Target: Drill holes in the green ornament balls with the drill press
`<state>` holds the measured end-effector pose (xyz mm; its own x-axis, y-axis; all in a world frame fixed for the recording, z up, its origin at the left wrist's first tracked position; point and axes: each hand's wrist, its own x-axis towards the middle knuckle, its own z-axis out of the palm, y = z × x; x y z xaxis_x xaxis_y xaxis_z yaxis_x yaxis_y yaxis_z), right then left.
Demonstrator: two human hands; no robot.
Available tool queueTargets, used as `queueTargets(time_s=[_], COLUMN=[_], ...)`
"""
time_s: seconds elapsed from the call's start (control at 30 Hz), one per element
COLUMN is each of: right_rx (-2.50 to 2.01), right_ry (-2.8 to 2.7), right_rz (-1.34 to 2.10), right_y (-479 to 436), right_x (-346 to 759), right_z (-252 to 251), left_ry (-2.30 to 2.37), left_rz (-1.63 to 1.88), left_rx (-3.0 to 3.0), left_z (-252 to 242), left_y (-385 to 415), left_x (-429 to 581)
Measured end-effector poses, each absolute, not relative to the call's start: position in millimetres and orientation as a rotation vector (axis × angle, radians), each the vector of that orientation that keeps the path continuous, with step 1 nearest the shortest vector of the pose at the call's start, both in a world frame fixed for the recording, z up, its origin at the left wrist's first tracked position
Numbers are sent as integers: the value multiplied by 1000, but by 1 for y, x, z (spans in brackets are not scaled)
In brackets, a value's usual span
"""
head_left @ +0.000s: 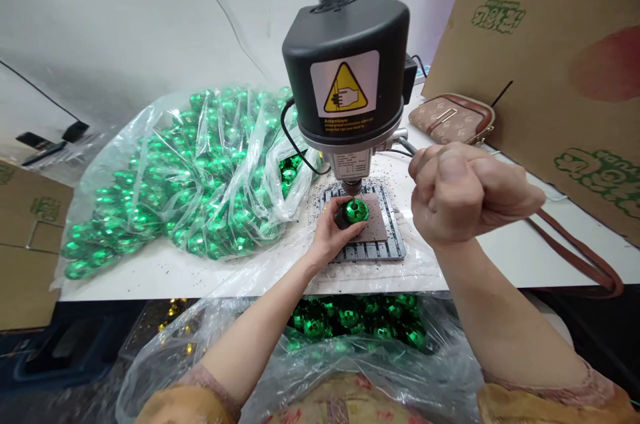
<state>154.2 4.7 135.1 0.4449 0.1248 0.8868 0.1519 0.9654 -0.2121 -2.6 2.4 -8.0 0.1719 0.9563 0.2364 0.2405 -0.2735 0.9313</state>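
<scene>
My left hand (333, 232) pinches a shiny green faceted ball (356, 211) on a small brown pad (376, 227) under the chuck of a bench drill press (347, 77). The ball sits right below the drill's tip. My right hand (463, 194) is closed in a fist around the drill's feed lever (406, 144), which sticks out from the right side of the black drill head. The lever's end is hidden inside my fingers.
A clear plastic bag (185, 171) full of green balls lies on the white table (520, 251) at the left. Another bag of green balls (360, 324) is open at my lap. A patterned purse (453, 119) and cardboard boxes (550, 57) stand at the right.
</scene>
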Motion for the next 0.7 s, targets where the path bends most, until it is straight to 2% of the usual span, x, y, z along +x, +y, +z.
queueTargets(time_s=[0.53,0.7], right_rx=[-174,-382], right_ry=[-1229,-1079], right_rz=[-85,56], right_y=[7,0], right_x=[162,154], right_z=[113,145], left_ry=[1156,1163], left_rz=[1152,1156], left_rx=[1623,1638], left_z=[-7,-5], left_y=[1,1], left_x=[-2,1])
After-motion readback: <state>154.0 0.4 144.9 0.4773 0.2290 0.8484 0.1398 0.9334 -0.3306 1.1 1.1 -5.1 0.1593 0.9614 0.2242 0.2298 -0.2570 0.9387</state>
